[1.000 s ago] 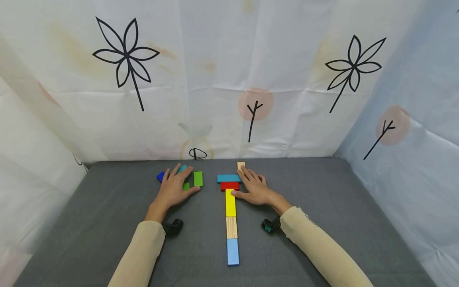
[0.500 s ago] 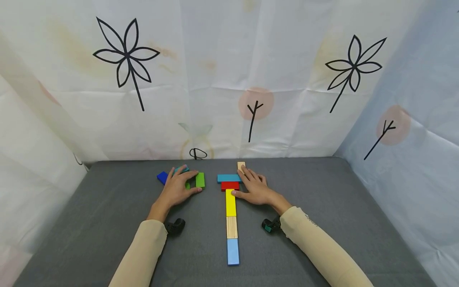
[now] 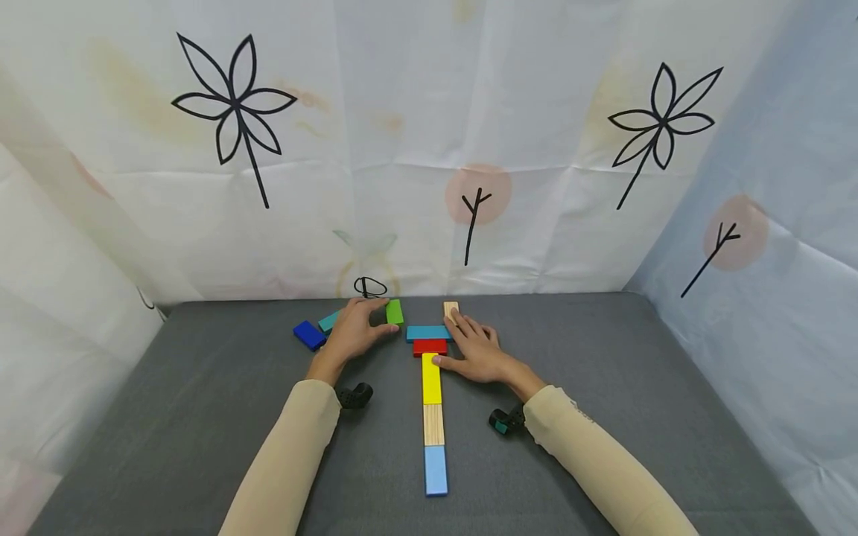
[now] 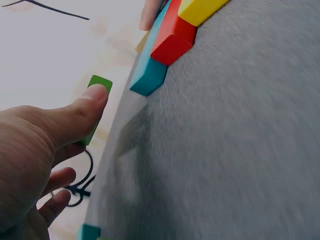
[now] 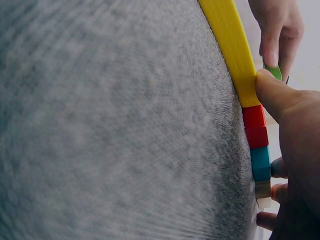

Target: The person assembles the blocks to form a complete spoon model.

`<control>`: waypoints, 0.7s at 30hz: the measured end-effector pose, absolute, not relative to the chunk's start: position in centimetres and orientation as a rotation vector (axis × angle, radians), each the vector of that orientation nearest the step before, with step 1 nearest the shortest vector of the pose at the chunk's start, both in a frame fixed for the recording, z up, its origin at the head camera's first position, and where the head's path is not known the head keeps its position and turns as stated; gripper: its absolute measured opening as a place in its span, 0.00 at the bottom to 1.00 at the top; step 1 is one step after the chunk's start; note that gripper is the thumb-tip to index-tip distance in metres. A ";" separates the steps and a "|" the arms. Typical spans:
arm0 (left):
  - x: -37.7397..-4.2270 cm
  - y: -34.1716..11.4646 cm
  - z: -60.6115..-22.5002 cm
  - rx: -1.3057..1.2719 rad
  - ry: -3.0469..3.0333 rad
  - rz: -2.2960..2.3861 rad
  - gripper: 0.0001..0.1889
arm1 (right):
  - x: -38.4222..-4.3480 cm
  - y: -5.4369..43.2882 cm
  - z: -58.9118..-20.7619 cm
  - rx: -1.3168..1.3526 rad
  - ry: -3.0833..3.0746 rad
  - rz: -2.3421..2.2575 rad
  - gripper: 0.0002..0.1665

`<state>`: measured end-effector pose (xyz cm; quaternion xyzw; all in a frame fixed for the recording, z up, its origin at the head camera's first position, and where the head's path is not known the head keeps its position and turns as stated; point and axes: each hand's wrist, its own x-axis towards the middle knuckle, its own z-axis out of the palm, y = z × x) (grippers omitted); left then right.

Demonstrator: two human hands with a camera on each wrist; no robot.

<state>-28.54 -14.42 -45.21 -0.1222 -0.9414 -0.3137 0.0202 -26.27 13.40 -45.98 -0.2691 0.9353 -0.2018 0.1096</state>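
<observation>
Between thumb and fingers, my left hand (image 3: 354, 333) pinches a green block (image 3: 395, 312). In the left wrist view that green block (image 4: 101, 81) is held up off the table. My right hand (image 3: 480, 357) lies beside the row with fingers spread. Its thumb touches the yellow block (image 3: 431, 381), and its fingers reach the teal block (image 3: 425, 334) and the far plain wooden block (image 3: 450, 307). A red block (image 3: 430, 348) lies crosswise between teal and yellow. Below yellow, a wooden block (image 3: 433, 424) and a light blue block (image 3: 436, 470) continue the row.
A dark blue block (image 3: 309, 336) and a second teal block (image 3: 329, 321) lie left of my left hand, the teal one partly covered. The grey table (image 3: 576, 335) ends at a white printed cloth (image 3: 402, 134) behind.
My left hand has taken hold of the green block and carried it up and to the right, uncovering more of the dark blue block. The right hand has stayed put.
</observation>
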 end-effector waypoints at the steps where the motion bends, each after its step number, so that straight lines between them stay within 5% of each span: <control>1: -28.8 -14.1 -45.2 -0.374 -2.926 -0.997 0.35 | -26.3 13.4 -46.0 -0.792 2.750 -0.596 0.52; 21: -30.4 -12.3 -45.5 -0.406 -3.047 -1.098 0.33 | -26.4 13.5 -46.3 -0.798 2.764 -0.602 0.52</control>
